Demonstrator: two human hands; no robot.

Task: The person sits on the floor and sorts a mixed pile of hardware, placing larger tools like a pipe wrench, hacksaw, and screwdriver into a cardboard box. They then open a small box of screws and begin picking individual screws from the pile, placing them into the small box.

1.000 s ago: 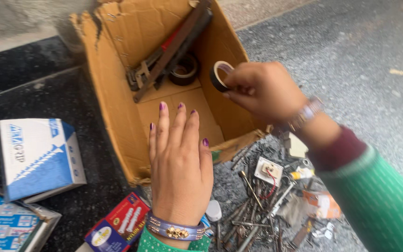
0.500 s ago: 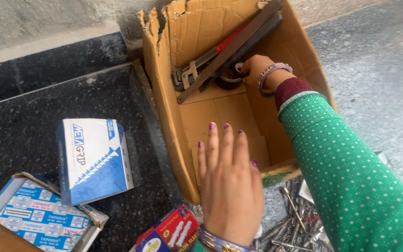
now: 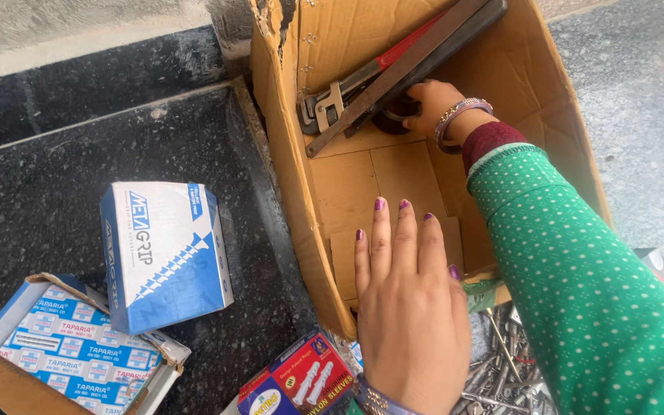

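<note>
Black tape roll (image 3: 390,121) under right-hand fingers (image 3: 416,100) — deep inside cardboard box (image 3: 290,192).

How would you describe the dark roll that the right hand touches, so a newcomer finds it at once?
Start at the open brown cardboard box. At its far end lie long metal tools; the right hand reaches under them. The black tape roll there is the only round, dark thing among straight bars.

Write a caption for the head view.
Right hand reaching into cardboard box beside pipe wrench; left hand flat on its flap.
</note>
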